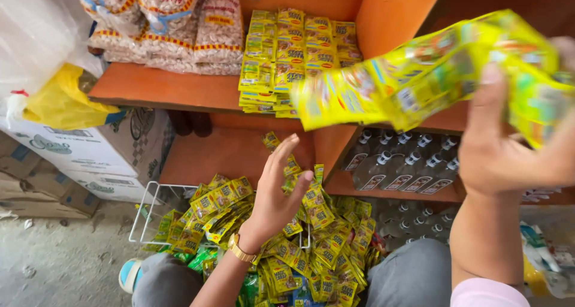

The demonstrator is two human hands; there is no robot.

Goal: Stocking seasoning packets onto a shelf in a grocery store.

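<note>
My right hand is raised at the right and grips a long strip of yellow sachets, which stretches leftward across the orange shelf, blurred by motion. My left hand, with a gold watch on the wrist, hovers open above a heap of loose yellow sachet strips lying in a white wire basket between my knees. Its fingers are spread and hold nothing. A neat stack of the same yellow sachets rests on the upper shelf.
Bags of beans sit at the upper shelf's left. Clear bottles with white caps fill the lower right compartment. Cardboard boxes with white and yellow plastic bags on top stand at the left. Grey concrete floor lies below.
</note>
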